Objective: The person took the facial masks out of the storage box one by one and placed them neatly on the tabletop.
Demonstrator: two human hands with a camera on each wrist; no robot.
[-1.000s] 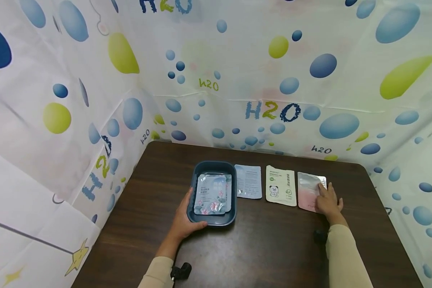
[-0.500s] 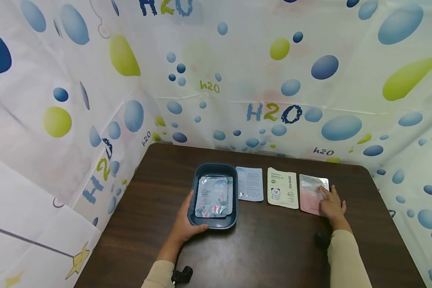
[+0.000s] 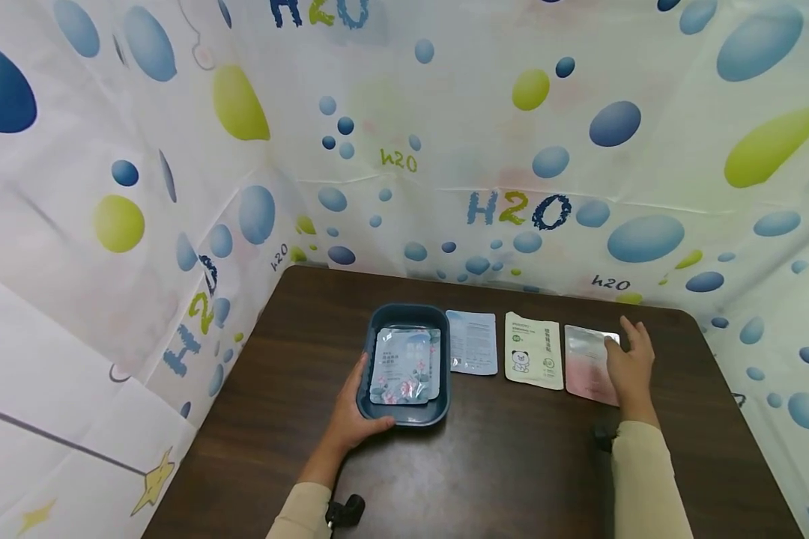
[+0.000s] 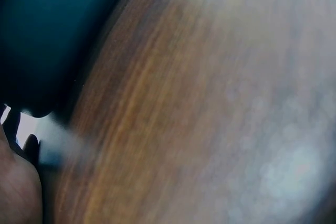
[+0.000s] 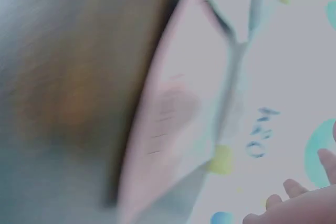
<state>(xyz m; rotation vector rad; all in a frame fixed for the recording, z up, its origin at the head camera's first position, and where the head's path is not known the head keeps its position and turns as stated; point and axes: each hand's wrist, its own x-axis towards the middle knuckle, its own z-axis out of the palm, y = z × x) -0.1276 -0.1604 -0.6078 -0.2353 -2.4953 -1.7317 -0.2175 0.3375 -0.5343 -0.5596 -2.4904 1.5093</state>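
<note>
My left hand [image 3: 348,412] grips the left near corner of a blue-grey plastic tray [image 3: 407,418], thumb at its near rim. Inside lie floral sheet mask packets [image 3: 398,367], overlapping. The left wrist view catches only the tray's dark outer wall [image 4: 52,30] and part of the hand [image 4: 21,187]. My right hand [image 3: 632,367] is at the right edge of a pink and silver packet [image 3: 585,368], fingers extended and pointing away from me, overlapping that edge. In the right wrist view the pink packet [image 5: 178,98] appears blurred, with the fingertips [image 5: 294,188] apart from it.
Between the tray and the pink packet lie a light blue packet [image 3: 473,344] and a cream packet with a bear [image 3: 532,350], in a row on the dark wooden table [image 3: 485,464]. A white dotted curtain [image 3: 472,135] stands behind the table's far edge.
My right hand has come off the face of the pink packet and moved to its right edge. The left hand keeps its hold on the tray.
</note>
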